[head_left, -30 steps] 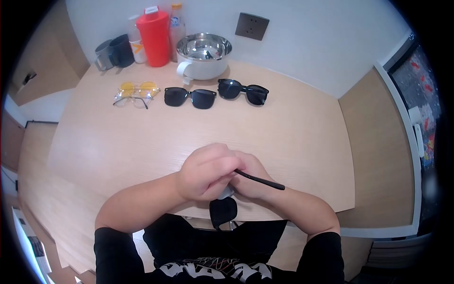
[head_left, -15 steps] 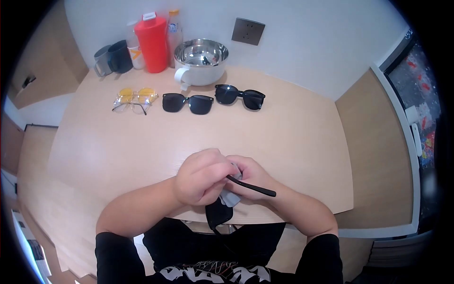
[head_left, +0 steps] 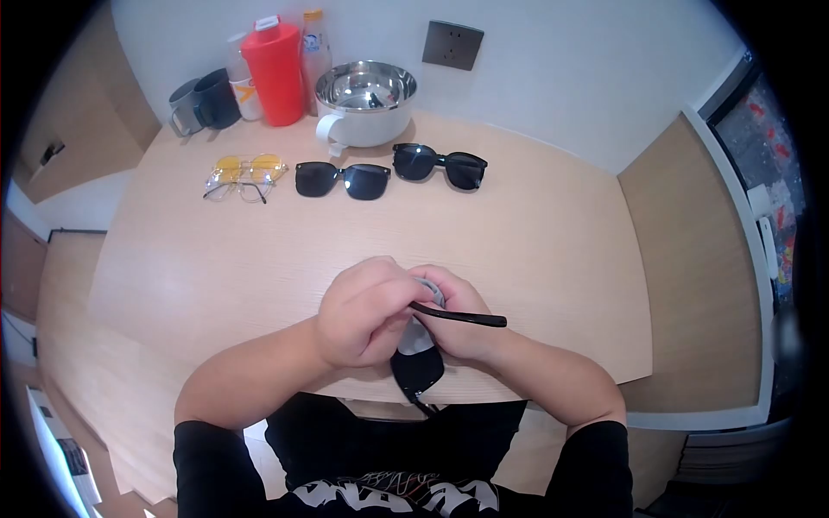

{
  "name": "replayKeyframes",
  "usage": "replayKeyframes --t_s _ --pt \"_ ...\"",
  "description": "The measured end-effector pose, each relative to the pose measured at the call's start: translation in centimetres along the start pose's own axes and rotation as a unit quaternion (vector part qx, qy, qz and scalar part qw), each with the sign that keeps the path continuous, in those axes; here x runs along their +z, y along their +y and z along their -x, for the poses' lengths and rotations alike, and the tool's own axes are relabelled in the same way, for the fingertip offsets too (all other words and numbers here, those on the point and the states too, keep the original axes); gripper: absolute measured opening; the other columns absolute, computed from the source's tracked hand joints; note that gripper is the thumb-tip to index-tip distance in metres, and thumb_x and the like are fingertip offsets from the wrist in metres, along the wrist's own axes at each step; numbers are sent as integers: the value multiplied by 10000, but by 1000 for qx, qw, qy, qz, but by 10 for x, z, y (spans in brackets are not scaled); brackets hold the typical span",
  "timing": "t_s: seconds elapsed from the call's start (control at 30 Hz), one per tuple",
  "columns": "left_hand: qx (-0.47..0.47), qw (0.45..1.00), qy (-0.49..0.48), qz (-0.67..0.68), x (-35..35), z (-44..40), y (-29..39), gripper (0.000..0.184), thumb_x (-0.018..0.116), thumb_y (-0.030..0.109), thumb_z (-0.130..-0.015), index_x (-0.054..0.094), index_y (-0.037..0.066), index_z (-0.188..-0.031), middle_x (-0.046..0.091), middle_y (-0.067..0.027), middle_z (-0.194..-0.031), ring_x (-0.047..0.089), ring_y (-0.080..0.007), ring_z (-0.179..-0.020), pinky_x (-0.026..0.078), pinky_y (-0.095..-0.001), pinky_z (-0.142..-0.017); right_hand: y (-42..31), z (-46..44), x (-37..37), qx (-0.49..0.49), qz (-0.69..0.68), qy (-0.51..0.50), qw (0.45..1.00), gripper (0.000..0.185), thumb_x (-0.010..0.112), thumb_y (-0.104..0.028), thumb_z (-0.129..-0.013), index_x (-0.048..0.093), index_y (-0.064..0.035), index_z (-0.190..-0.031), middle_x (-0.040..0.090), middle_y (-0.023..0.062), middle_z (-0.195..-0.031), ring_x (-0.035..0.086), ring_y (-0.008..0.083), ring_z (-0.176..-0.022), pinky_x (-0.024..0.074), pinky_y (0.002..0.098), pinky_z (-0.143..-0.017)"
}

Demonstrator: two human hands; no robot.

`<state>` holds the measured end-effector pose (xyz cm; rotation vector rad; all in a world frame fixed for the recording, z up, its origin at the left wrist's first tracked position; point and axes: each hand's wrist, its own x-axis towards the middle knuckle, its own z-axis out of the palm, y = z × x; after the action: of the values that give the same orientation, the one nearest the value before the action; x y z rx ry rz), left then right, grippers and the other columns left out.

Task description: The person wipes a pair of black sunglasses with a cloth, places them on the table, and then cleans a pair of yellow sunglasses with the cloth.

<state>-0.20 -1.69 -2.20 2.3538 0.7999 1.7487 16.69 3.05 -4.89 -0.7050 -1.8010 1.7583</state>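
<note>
My left hand [head_left: 367,311] is closed around a pair of black sunglasses [head_left: 418,373], near the front edge of the table. One dark lens hangs below my fingers, and a temple arm sticks out to the right across my right wrist. A light grey cloth [head_left: 412,337] shows between my hands and against the upper part of that lens. My right hand [head_left: 460,324] is closed on the cloth, its fingertips mostly hidden behind my left hand. The other lens is covered by my hands.
On the table [head_left: 216,276] lie yellow-tinted glasses and clear glasses [head_left: 246,179], plus two dark sunglasses [head_left: 343,180] [head_left: 440,167]. Behind stand two mugs [head_left: 216,99], a red jug [head_left: 275,73], bottles [head_left: 316,65] and a white-handled steel bowl [head_left: 366,125]. A panel [head_left: 699,276] borders the right.
Both hands have shifted slightly up in view, with the sunglasses turned so the hanging lens sits further right. The temple arm is more level, and the cloth has moved within my fingers.
</note>
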Motion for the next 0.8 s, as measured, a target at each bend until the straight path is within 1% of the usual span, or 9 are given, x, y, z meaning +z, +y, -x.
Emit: replayKeyframes --t_s 0.1,0.2,0.3,0.4,0.5,0.63,0.7,0.73,0.8 --pt "0 1000 16 1 0 -1 1 289 589 -70 -705 584 -4 -986 580 -126 -801 517 -265 -587 429 -334 -531 -3 2 -1 34 -88 -25 995 243 618 -175 -917 560 -8 -1084 621 78 -969 582 130 -892 475 273 -792" --pt "-4 1000 13 -8 1 1 1 160 486 0 -848 568 6 -984 572 -110 -790 518 -234 -614 424 -336 -552 -2 0 -6 -39 25 -41 998 288 682 -174 -864 560 -12 -1069 618 75 -964 585 131 -873 479 273 -778" --pt "8 1000 4 -17 6 -1 3 150 492 17 -864 569 13 -993 573 -106 -796 515 -230 -609 420 -328 -552 -5 -2 -4 -3 -4 -37 999 305 729 -173 -815 565 -12 -1016 617 74 -927 586 132 -848 483 278 -744" --pt "1 1000 -1 -18 8 2 3 143 492 25 -874 568 11 -994 575 -106 -805 517 -231 -621 423 -327 -566 -8 -3 -2 5 84 -8 996 256 719 -184 -833 569 -12 -950 613 70 -879 579 126 -804 481 275 -704" --pt "-16 1000 -4 -2 6 -1 6 154 483 6 -864 565 11 -994 574 -107 -808 520 -235 -624 425 -329 -567 -6 -2 2 20 71 34 997 225 688 -197 -866 574 -10 -916 613 65 -837 570 116 -773 474 266 -683" --pt "-3 1000 5 -7 3 -2 3 162 505 -12 -841 563 -3 -991 576 -119 -799 529 -238 -630 434 -324 -567 -9 -2 3 81 2 31 996 191 605 -200 -927 584 -10 -921 614 44 -814 558 94 -752 465 253 -665" --pt "-16 999 21 -20 -2 -1 0 197 555 -43 -787 576 -14 -981 594 -129 -804 544 -261 -639 451 -331 -571 -6 -1 -1 44 -6 7 999 183 595 -191 -932 590 -8 -925 615 41 -823 554 88 -758 462 251 -668" --pt "-40 998 49 -23 -2 -1 -1 126 543 -9 -838 575 -23 -958 584 -130 -783 544 -266 -643 454 -327 -582 -4 -2 -2 26 -10 -5 1000 180 590 -187 -935 594 -7 -926 615 40 -827 553 85 -761 460 250 -669" --pt "-64 994 76 -40 -3 -3 -2 102 535 5 -858 575 -26 -947 580 -132 -779 545 -266 -645 453 -323 -586 3 -2 -2 73 -143 -6 987 153 562 -148 -945 585 -5 -997 630 50 -898 586 109 -825 487 262 -729"
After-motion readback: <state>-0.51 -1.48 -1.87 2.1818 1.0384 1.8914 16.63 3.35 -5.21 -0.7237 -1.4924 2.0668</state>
